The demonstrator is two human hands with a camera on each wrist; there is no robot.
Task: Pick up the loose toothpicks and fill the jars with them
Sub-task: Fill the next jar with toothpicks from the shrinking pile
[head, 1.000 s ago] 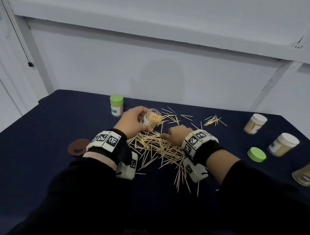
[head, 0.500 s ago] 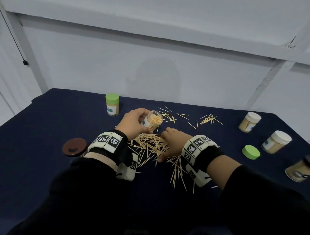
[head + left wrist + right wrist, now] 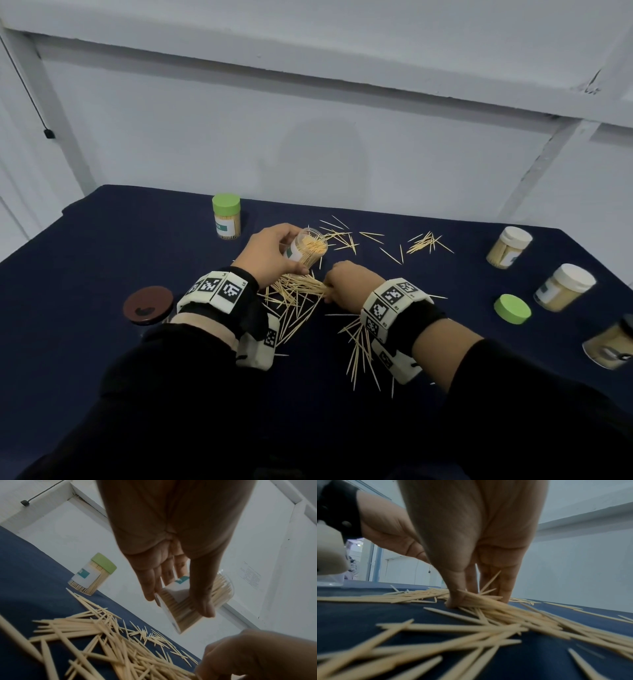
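Observation:
My left hand (image 3: 270,251) grips an open clear jar (image 3: 306,248) partly filled with toothpicks, tilted with its mouth toward the right, just above the table. In the left wrist view the thumb and fingers (image 3: 150,586) wrap that jar (image 3: 185,608). A pile of loose toothpicks (image 3: 294,294) lies on the dark blue cloth below it. My right hand (image 3: 346,279) is down on the pile, thumb and fingers pinching a bunch of toothpicks (image 3: 477,599) against the cloth. More toothpicks lie scattered beyond the hands (image 3: 424,241) and under my right wrist (image 3: 359,346).
A full green-lidded jar (image 3: 226,217) stands at the back left. A brown lid (image 3: 149,305) lies at the left. At the right are two white-lidded jars (image 3: 508,246) (image 3: 563,286), a loose green lid (image 3: 512,308) and another jar (image 3: 613,346) at the edge.
My right hand has slid back along the pile, raking toothpicks together and closing on a bunch. The left hand keeps holding the tilted jar in about the same place.

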